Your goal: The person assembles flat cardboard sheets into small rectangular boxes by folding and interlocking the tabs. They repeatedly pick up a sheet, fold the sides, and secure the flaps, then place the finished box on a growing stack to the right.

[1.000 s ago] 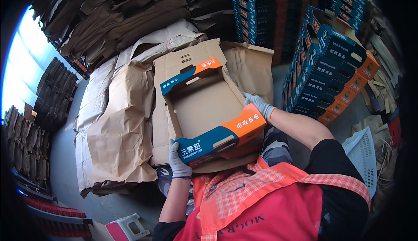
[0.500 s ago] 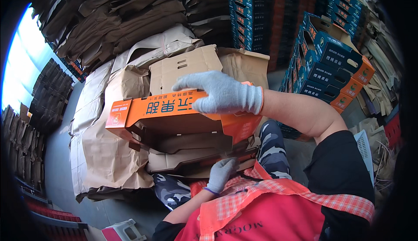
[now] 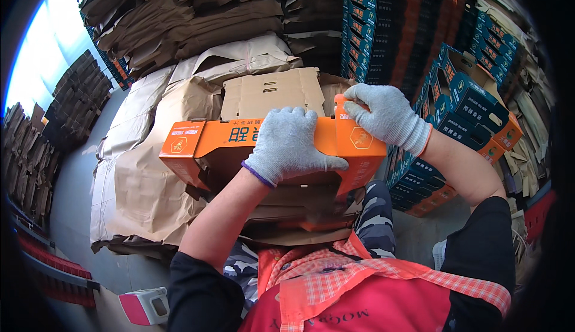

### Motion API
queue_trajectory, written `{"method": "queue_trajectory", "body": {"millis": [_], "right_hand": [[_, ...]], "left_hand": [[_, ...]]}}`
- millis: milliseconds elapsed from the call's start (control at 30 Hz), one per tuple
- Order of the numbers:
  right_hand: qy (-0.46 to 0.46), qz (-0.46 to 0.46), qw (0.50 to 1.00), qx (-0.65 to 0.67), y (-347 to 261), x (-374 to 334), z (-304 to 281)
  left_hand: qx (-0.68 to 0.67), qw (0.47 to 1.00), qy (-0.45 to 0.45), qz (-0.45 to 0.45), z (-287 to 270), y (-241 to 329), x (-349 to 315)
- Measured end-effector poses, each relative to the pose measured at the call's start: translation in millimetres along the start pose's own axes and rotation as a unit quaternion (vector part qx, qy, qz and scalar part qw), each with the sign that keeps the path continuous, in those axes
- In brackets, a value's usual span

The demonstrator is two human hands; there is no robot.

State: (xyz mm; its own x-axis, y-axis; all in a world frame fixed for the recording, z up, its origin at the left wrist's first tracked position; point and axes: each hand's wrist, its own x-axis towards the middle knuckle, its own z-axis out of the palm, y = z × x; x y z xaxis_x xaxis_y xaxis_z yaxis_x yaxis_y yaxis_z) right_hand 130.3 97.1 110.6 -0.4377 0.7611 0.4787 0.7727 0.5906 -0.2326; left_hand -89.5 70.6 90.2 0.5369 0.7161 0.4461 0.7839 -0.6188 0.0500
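An orange cardboard box (image 3: 209,137), partly folded up with a brown inside, rests on its side in front of me. My left hand (image 3: 290,143), in a grey knit glove, lies over the middle of its orange side panel. Its fingers hook over the top edge and the thumb points right along the panel. At the box's right corner, my gloved right hand (image 3: 386,116) pinches a small orange flap (image 3: 341,105) standing above the edge. A flat brown cardboard sheet (image 3: 272,92) leans just behind the box.
Brown paper-wrapped bundles (image 3: 159,194) lie under and left of the box. Folded cardboard (image 3: 191,8) is piled behind. Blue-and-orange boxes (image 3: 473,104) stand stacked at the right. A small white-and-pink stool (image 3: 144,307) sits on the floor at lower left.
My left hand has risen from my lap onto the box's panel. My right hand has moved right, from the panel to the corner flap. The view has shifted slightly.
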Motion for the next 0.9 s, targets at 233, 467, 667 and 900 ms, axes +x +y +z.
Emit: {"method": "queue_trajectory", "body": {"millis": [233, 467, 667, 900], "right_hand": [[-0.207, -0.175, 0.918, -0.288, -17.9, 36.7, 7.9], [-0.183, 0.038, 0.973, -0.133, -28.0, 56.5, 43.5], [-0.251, -0.055, 0.966, 0.022, -76.1, 30.9, 32.9], [-0.105, 0.157, 0.908, 0.375, 51.0, 38.5, 54.5]], "left_hand": [[-0.028, 0.999, -0.015, -0.008, -0.1, 1.3, -9.7], [-0.11, 0.989, 0.092, -0.036, 17.1, -2.0, -16.2], [-0.408, 0.864, 0.297, 0.007, 9.6, -36.6, -60.6], [-0.167, 0.983, -0.023, -0.076, 28.0, 6.6, -233.4]]}}
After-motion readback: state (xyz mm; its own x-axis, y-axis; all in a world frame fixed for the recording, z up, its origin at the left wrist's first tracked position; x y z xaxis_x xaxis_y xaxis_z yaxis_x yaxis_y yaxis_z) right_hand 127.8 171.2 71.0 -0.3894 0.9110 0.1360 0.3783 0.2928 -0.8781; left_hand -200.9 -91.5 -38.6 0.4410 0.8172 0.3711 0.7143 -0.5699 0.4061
